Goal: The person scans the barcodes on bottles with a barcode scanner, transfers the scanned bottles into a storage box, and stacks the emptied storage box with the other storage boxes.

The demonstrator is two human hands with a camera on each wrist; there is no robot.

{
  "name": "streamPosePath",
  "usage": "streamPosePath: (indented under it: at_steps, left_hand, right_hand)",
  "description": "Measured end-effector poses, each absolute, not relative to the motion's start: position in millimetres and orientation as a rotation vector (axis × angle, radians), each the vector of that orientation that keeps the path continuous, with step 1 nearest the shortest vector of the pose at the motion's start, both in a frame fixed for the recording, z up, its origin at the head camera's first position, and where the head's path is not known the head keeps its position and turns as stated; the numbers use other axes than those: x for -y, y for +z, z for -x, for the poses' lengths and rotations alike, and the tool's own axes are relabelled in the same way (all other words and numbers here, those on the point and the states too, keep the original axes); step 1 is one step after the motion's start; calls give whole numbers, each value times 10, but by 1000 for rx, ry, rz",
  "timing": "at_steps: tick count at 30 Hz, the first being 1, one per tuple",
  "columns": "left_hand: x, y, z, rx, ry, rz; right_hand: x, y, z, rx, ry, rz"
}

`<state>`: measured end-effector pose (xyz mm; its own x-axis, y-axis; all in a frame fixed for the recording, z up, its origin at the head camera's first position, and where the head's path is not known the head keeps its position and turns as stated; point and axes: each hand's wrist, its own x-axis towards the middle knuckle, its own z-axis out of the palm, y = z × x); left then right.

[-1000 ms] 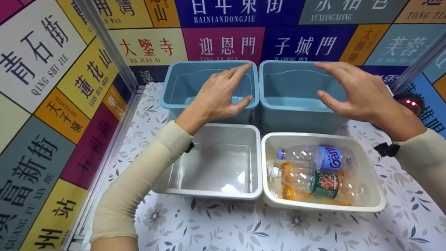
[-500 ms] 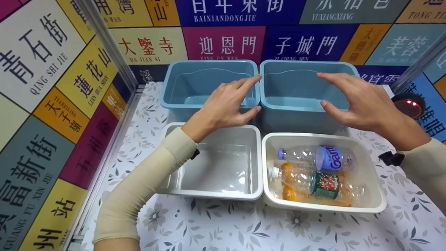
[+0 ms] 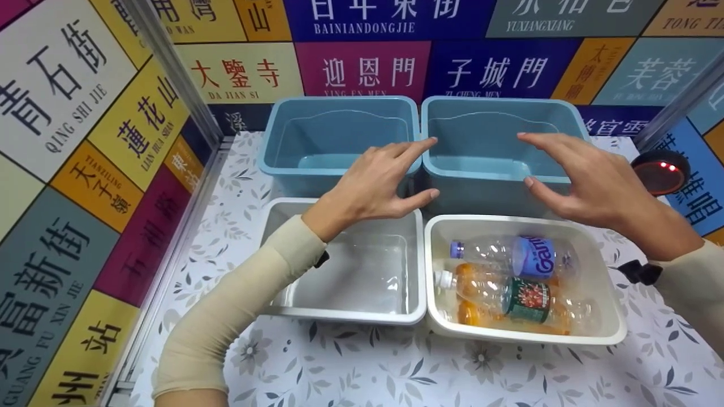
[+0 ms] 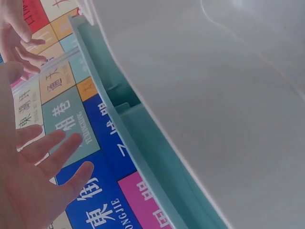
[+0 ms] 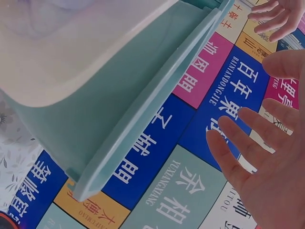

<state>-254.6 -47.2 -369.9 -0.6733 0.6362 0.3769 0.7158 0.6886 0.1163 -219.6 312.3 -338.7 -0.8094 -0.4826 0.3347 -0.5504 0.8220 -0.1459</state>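
My left hand (image 3: 378, 183) hovers above the far edge of the grey-white bin (image 3: 418, 265), thumb and fingers spread and holding nothing. Over the front of the right blue bin (image 3: 492, 195) hangs my right hand (image 3: 594, 183), also holding nothing, thumb apart from the fingers. In the cream bin (image 3: 613, 316) lie a clear bottle with a purple label (image 3: 534, 257) and a clear bottle with a green label (image 3: 529, 299). Orange bottle parts (image 3: 468, 312) show beneath them, partly hidden. Both wrist views show extended fingers, on the left hand (image 4: 38, 181) and the right hand (image 5: 267, 162).
Another blue bin (image 3: 339, 133) stands at the back left, beside the right one. The bins sit on a leaf-patterned tablecloth (image 3: 396, 362). A black round device with red lights (image 3: 660, 172) is at the right. Sign-printed panels (image 3: 362, 68) enclose the back and sides.
Both hands have come nearer the person, away from the back wall. The left hand has also shifted right, and the right hand slightly right. The bottles and bins stay where they were.
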Motion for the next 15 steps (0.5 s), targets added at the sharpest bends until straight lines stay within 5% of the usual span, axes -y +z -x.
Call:
streamPosePath:
  at_steps: [15]
  left_hand:
    - [412,-3820,2500,2590,-397,1120]
  right_hand:
    - [-3171,-3480,2115,2684,341,-804]
